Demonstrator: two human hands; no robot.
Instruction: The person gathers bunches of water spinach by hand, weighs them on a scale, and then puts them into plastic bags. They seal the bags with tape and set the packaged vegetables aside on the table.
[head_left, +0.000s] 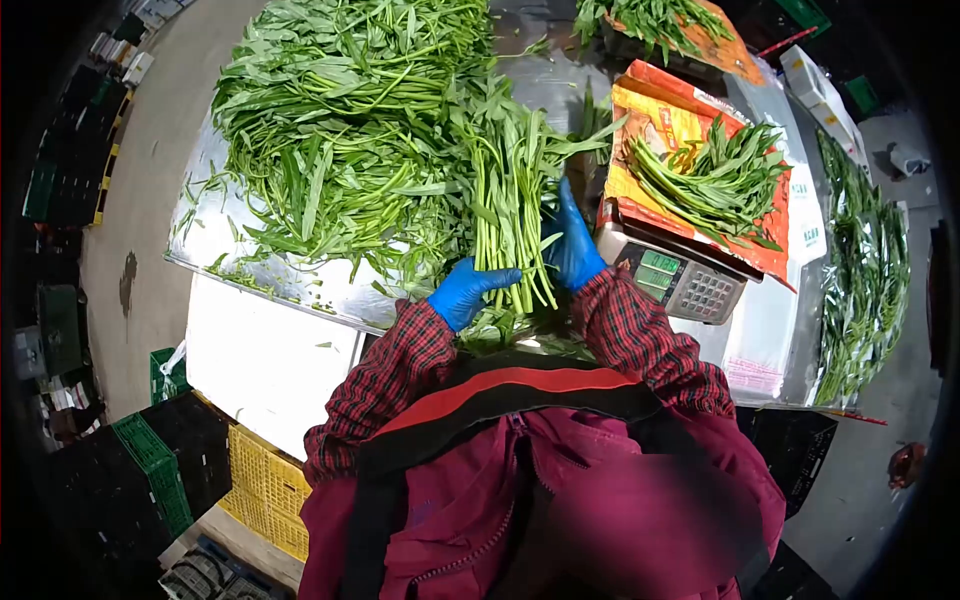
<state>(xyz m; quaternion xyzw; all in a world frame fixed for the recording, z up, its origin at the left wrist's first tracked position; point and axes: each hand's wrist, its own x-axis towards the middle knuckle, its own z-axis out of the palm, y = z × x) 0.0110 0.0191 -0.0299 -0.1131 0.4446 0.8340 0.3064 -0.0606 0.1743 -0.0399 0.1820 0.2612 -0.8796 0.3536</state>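
My left hand (472, 291), in a blue glove, is closed round the lower stems of a bunch of water spinach (510, 215), its thumb lying across them. The stalks point toward me and the leaves away. Along the bunch's right side my right hand (574, 243), gloved in blue too, stands with its fingers stretched out. A large heap of water spinach (350, 130) covers the metal table (200, 225) at the left. Just right of my right hand is a digital scale (675, 278) with a lit green display. A smaller bunch (710, 180) rests on the orange-red packaging sheet (630, 100) over the scale.
More greens lie on an orange sheet (735, 50) at the far right. Plastic-wrapped greens (865, 280) lie along the right side. A white box (270, 360) stands below the table's left front edge, near a yellow crate (265, 490) and a green crate (155, 470).
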